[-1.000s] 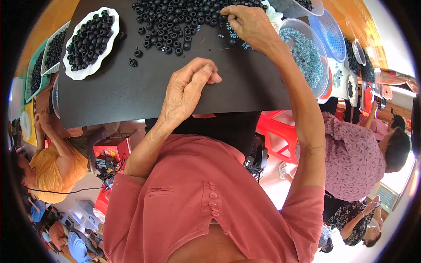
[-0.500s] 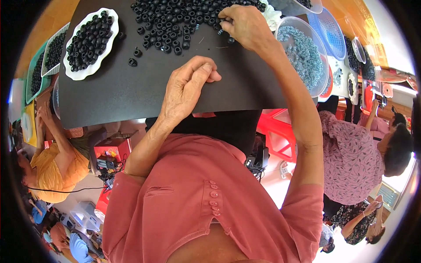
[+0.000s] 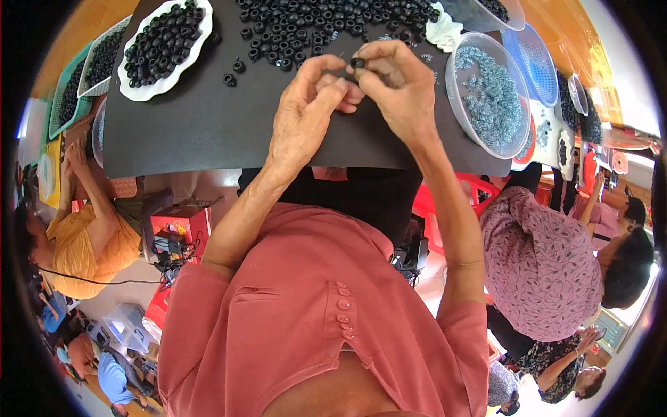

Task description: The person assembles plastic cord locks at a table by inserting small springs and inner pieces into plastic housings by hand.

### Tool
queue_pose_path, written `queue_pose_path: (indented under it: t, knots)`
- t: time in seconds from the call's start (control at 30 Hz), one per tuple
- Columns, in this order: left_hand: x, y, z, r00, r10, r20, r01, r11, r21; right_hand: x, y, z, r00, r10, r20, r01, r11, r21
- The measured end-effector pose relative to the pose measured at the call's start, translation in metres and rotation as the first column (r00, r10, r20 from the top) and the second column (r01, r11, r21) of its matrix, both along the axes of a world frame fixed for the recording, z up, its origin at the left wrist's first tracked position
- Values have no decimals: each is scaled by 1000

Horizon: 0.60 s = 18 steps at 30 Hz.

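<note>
My right hand [image 3: 403,97] pinches a small black ring-shaped piece [image 3: 357,62] between thumb and forefinger, above the dark table [image 3: 208,132]. Close by on its left, my left hand [image 3: 306,115] is closed, fingers curled, its fingertips near the black piece. A thin sliver shows by the left forefinger; whether that hand grips it or something else, I cannot make out. Just beyond both hands spreads a heap of similar black pieces [image 3: 333,17], with a few small clear bits among them. Two loose black pieces [image 3: 230,80] lie apart, left of the heap.
A scalloped white dish [image 3: 144,93] of black pieces stands at left. At right are a clear round tub [image 3: 455,104] of small bluish-clear parts, a crumpled white tissue [image 3: 442,31] and a blue basket [image 3: 531,59]. Other people sit on both sides, one in yellow [image 3: 90,243].
My right hand has come back from the heap toward my left hand, now with a black piece in its fingertips. My left hand has shifted slightly up and stays curled.
</note>
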<state>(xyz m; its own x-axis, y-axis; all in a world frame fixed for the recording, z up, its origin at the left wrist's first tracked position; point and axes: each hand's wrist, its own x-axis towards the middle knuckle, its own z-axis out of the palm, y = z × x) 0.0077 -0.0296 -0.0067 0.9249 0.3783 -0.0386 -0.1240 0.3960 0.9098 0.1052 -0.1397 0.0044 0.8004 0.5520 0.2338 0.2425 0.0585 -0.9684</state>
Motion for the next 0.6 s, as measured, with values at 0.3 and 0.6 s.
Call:
queue_pose_path:
  t: [0.3, 0.6]
  knots:
    - [-3, -5, -5, 997, 43, 70, -45, 999, 30, -29, -7, -20, 999, -44, -6, 44, 994, 98]
    - [-9, 4, -8, 1000, -3, 7, 3, 1000, -26, -28, -14, -11, 998, 55, -37, -52, 997, 58]
